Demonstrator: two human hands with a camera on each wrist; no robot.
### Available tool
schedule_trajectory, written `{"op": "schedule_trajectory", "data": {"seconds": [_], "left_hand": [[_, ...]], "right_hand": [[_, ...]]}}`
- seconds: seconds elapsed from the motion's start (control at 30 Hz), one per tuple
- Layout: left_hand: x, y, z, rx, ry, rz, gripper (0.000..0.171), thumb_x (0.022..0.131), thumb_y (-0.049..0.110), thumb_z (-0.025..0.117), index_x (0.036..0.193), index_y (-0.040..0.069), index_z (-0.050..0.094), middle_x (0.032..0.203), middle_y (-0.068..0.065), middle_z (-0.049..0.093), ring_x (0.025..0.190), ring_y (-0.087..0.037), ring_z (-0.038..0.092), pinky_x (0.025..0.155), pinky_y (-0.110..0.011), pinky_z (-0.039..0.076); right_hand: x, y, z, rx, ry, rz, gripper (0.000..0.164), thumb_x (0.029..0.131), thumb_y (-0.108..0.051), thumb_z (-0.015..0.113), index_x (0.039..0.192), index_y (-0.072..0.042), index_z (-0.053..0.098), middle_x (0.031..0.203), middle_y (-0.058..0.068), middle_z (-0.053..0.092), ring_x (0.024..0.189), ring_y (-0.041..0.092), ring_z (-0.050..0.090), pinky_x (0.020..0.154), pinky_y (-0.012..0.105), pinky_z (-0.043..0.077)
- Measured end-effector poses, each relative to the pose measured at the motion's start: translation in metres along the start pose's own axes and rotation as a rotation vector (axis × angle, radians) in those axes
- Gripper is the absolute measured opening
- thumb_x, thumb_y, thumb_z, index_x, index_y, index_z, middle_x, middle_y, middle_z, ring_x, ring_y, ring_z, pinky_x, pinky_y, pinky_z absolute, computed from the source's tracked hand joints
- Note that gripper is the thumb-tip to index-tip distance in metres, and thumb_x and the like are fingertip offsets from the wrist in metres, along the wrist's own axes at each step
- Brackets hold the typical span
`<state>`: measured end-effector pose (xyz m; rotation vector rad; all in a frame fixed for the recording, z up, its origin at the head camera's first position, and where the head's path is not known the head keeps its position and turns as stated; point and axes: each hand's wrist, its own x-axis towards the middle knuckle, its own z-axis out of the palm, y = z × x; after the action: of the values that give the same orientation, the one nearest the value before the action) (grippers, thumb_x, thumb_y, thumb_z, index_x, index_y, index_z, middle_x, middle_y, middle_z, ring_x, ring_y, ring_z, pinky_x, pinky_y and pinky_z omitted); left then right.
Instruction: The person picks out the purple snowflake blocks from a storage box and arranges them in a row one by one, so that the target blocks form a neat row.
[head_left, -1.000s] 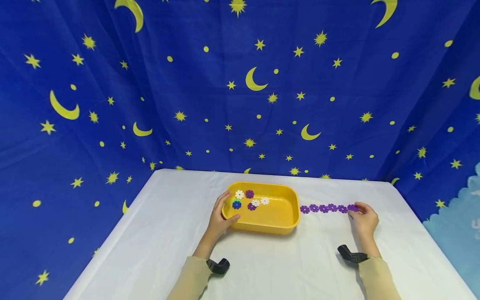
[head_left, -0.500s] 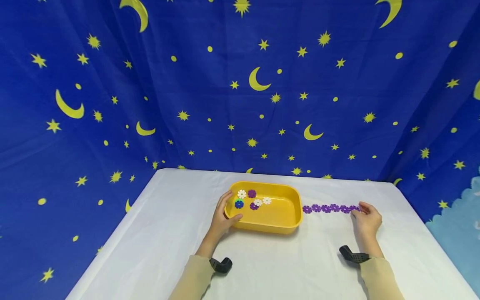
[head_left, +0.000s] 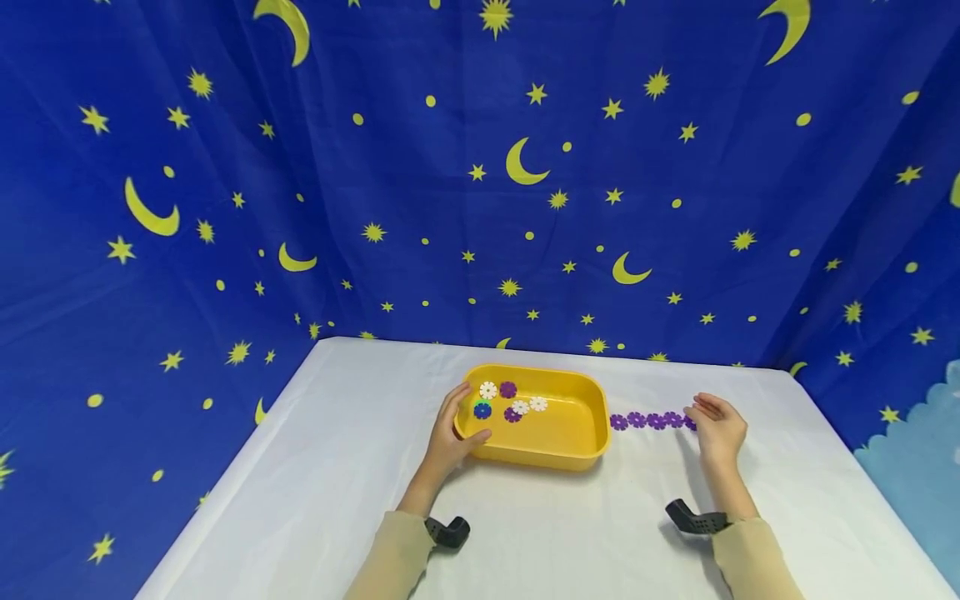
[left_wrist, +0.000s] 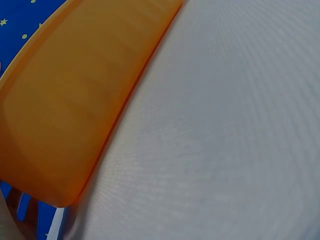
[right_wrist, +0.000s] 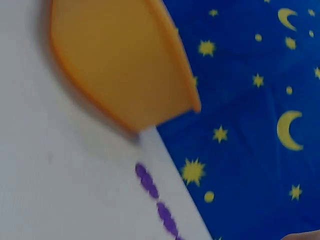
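Note:
A yellow plastic tub [head_left: 551,457] stands on the white-covered table. My left hand [head_left: 448,437] grips its left end, fingers along the outside and thumb over the near rim. Inside lie white snowflake discs [head_left: 538,404], purple snowflake discs [head_left: 507,389] and a blue snowflake disc [head_left: 482,409], with a bit of green behind the blue one. A row of purple snowflake discs [head_left: 656,421] extends right from the tub. Over the row's right end my right hand [head_left: 722,429] hovers with bent fingers, hiding part of it. I see nothing held there.
White cloth covers the table [head_left: 570,533]. A blue curtain [head_left: 420,183] with yellow moons and stars rises behind and at both sides. Each wrist wears a black camera mount, the left mount [head_left: 447,532] and the right mount [head_left: 696,518].
My right hand has left the row's far right end and moved left and up, now covering that end. The left hand has stayed on the tub. The head view has shifted slightly.

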<state>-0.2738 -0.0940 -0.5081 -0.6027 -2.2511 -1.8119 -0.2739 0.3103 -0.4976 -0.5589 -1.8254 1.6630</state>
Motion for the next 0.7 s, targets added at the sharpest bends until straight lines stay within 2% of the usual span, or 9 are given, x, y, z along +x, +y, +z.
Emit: {"op": "schedule_trajectory", "data": {"seconds": [0.07, 0.13, 0.33, 0.6, 0.7], "left_hand": [[0.0, -0.001, 0.0, -0.002, 0.002, 0.007, 0.075, 0.077, 0.009, 0.075, 0.14, -0.007, 0.038, 0.152, -0.022, 0.031, 0.143, -0.04, 0.026, 0.117, -0.057, 0.021], [0.0, -0.001, 0.0, -0.005, 0.005, 0.012, 0.075, 0.077, 0.009, 0.075, 0.14, -0.007, 0.038, 0.151, -0.023, 0.031, 0.142, -0.041, 0.026, 0.117, -0.057, 0.021], [-0.001, 0.0, -0.001, -0.012, 0.002, 0.011, 0.075, 0.077, 0.008, 0.075, 0.14, -0.009, 0.038, 0.151, -0.024, 0.031, 0.142, -0.042, 0.026, 0.118, -0.056, 0.02], [0.0, 0.0, -0.002, -0.003, -0.001, 0.02, 0.075, 0.077, 0.01, 0.075, 0.139, -0.01, 0.038, 0.151, -0.026, 0.031, 0.141, -0.043, 0.027, 0.117, -0.058, 0.02], [0.0, 0.0, -0.003, -0.001, -0.001, 0.026, 0.075, 0.077, 0.01, 0.075, 0.139, -0.01, 0.038, 0.15, -0.026, 0.031, 0.141, -0.043, 0.027, 0.117, -0.058, 0.02]], "right_hand": [[-0.004, -0.006, 0.005, 0.024, -0.02, -0.009, 0.028, 0.076, 0.015, 0.063, 0.097, -0.004, 0.062, 0.069, -0.026, 0.06, 0.067, -0.011, 0.059, 0.063, 0.0, 0.049], [-0.008, -0.012, 0.01, 0.043, -0.041, -0.025, 0.028, 0.076, 0.015, 0.063, 0.093, -0.007, 0.062, 0.069, -0.025, 0.061, 0.067, -0.011, 0.059, 0.063, 0.001, 0.049], [-0.025, -0.025, 0.028, 0.036, -0.099, -0.056, 0.026, 0.078, 0.014, 0.062, 0.103, 0.01, 0.061, 0.069, -0.026, 0.061, 0.068, -0.01, 0.06, 0.065, 0.002, 0.05], [-0.045, -0.044, 0.055, 0.02, -0.202, -0.079, 0.03, 0.081, 0.009, 0.063, 0.11, 0.013, 0.059, 0.075, -0.028, 0.06, 0.075, -0.009, 0.06, 0.07, 0.003, 0.05], [-0.052, -0.049, 0.064, 0.022, -0.235, -0.079, 0.029, 0.082, 0.008, 0.064, 0.111, 0.012, 0.06, 0.078, -0.023, 0.062, 0.077, -0.007, 0.061, 0.07, 0.004, 0.051]]}}
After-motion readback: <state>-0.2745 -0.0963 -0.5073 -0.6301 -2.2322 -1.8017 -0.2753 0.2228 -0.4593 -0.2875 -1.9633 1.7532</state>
